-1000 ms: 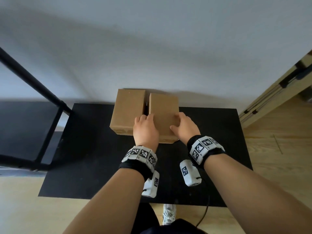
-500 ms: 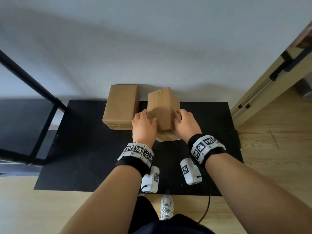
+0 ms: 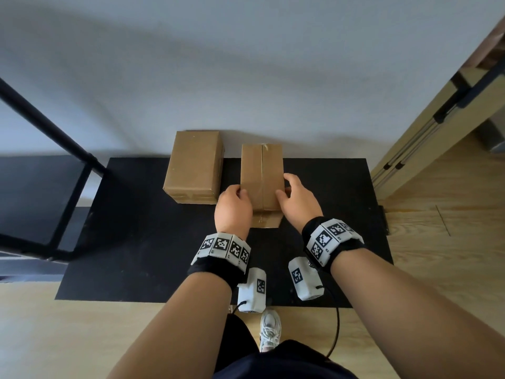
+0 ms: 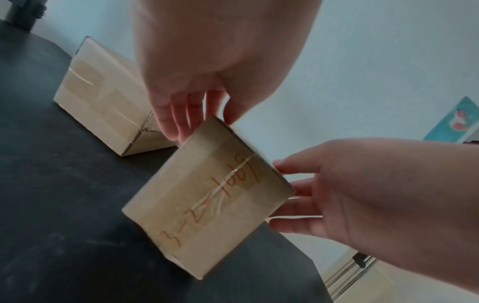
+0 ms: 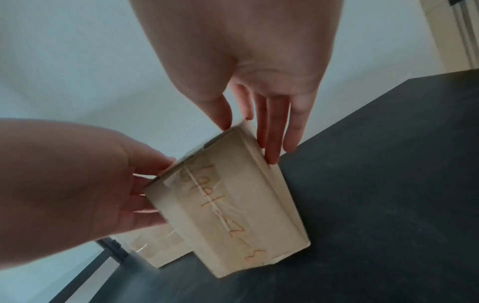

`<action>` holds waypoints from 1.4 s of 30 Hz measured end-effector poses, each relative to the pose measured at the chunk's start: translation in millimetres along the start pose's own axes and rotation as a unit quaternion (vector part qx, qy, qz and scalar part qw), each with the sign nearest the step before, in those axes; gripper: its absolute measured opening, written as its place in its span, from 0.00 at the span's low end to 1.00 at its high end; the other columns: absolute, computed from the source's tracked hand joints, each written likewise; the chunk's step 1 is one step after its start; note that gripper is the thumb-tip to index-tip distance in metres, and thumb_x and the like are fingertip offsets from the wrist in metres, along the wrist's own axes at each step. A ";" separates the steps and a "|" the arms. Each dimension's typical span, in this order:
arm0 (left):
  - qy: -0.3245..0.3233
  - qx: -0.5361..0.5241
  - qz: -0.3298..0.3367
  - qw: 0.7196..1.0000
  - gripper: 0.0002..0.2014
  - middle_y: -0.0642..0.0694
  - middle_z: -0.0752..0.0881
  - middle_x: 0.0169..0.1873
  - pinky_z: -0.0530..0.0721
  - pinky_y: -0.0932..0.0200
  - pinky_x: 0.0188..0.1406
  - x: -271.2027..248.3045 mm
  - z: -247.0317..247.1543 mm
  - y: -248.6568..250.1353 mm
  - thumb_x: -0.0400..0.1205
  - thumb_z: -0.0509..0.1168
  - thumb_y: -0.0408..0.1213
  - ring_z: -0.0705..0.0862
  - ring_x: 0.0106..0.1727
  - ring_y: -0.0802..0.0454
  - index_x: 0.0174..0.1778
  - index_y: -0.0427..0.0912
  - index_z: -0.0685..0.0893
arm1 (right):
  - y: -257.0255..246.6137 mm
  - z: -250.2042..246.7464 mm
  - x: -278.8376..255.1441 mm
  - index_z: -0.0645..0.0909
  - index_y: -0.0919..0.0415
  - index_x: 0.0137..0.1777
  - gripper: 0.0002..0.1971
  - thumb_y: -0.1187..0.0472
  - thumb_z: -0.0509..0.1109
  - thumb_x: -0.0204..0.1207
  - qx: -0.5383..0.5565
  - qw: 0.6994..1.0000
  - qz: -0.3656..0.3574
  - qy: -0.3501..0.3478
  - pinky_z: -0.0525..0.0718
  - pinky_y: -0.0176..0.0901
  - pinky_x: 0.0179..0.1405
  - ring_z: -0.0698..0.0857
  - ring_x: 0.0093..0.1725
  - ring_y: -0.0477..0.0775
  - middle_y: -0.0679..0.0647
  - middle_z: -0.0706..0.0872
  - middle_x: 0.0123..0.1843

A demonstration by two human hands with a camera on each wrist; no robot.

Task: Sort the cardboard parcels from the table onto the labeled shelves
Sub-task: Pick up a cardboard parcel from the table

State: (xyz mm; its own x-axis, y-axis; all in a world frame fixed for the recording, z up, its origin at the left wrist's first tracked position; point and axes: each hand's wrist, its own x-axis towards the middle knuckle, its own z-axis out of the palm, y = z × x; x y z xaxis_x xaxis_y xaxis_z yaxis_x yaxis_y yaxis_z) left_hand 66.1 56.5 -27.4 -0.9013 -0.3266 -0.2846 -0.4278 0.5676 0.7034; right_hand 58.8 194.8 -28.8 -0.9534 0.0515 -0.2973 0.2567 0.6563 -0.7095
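Observation:
Two brown cardboard parcels are on the black table (image 3: 136,228). The left parcel (image 3: 192,166) lies flat near the wall, untouched. Both hands hold the right parcel (image 3: 261,170), its taped seam facing up. My left hand (image 3: 235,195) grips its left near edge, thumb on top and fingers down the side (image 4: 202,127). Gripping the right near edge the same way is my right hand (image 3: 287,190) (image 5: 249,139). Orange handwriting starting "3-2" runs across its near end face (image 4: 207,207). Whether its underside touches the table I cannot tell.
A black metal shelf frame (image 3: 54,138) stands to the left of the table. A pale wooden door frame (image 3: 437,119) rises at the right. The white wall is directly behind the parcels. Wood floor and my shoe (image 3: 270,329) lie below the table's front edge.
The right parcel lay flat against the left one; my hands have rolled it so the taped seam faces up and shifted it right, leaving a gap between the two.

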 end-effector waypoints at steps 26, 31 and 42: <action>-0.106 0.004 -0.026 0.994 0.29 0.41 0.72 0.82 0.76 0.49 0.73 6.0 5.7 -19.5 0.88 0.61 0.42 0.74 0.80 0.42 0.86 0.42 0.65 | 24.1 3.2 5.4 0.68 0.62 0.82 0.26 0.49 0.58 0.87 -0.023 0.996 0.087 -0.012 0.79 0.47 0.62 0.82 0.70 0.58 0.58 0.81 0.74; -0.153 -0.037 -0.030 0.987 0.21 0.42 0.85 0.70 0.82 0.48 0.68 9.3 5.2 -13.0 0.89 0.58 0.41 0.84 0.69 0.43 0.78 0.40 0.77 | 22.5 4.0 4.2 0.75 0.61 0.74 0.22 0.50 0.59 0.87 -0.010 0.996 0.083 -0.033 0.81 0.45 0.56 0.85 0.64 0.57 0.57 0.84 0.69; -0.128 -0.160 -0.004 0.979 0.27 0.44 0.85 0.68 0.83 0.48 0.70 12.6 -53.1 23.2 0.82 0.72 0.43 0.85 0.67 0.47 0.77 0.40 0.76 | -28.4 -45.7 0.6 0.78 0.58 0.71 0.19 0.56 0.68 0.81 0.189 0.981 0.029 0.030 0.79 0.37 0.47 0.82 0.56 0.48 0.50 0.84 0.61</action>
State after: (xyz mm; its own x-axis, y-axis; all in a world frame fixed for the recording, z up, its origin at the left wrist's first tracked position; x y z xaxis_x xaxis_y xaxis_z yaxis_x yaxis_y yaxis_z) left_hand 48.5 25.5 19.9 -0.9031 -0.1064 -0.4161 -0.4286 0.2861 0.8570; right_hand 43.7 210.5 20.4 -0.9399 0.1333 -0.3143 0.3411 0.3255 -0.8819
